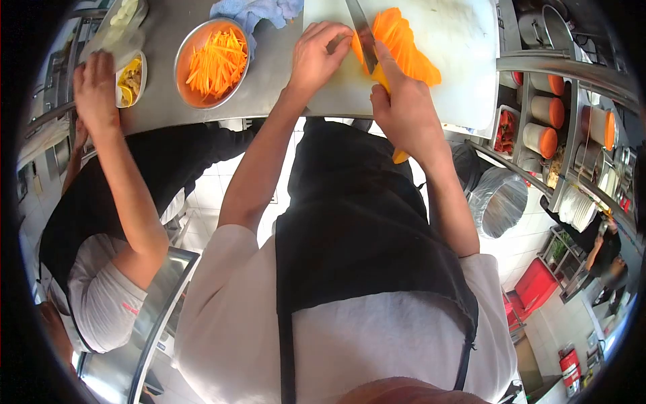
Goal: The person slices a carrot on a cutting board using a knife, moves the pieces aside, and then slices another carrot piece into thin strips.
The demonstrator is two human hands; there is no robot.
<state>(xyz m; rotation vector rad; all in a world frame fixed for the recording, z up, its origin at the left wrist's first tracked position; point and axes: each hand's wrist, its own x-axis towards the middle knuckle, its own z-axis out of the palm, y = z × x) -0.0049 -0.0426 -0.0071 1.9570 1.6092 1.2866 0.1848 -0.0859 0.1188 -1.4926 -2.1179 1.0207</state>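
My right hand (412,111) is wrapped round the yellow handle of a kitchen knife (363,34). Its blade points away from me and lies across the left end of a fanned row of thin carrot slices (407,50). On the blade's left side, my left hand (319,57) has bent fingers, their tips pressed on the carrot edge by the blade. Under the carrot is a white cutting board (464,101). Left of my left hand stands a metal bowl (180,84) holding carrot strips (217,59).
A co-worker's hand (97,87) at the left is by a small dish of food (130,84) and a clear plastic bag. A blue cloth (259,10) lies behind the bowl. To the right are a metal rail (572,65), orange-lidded containers (548,111) and a lined bin (498,202).
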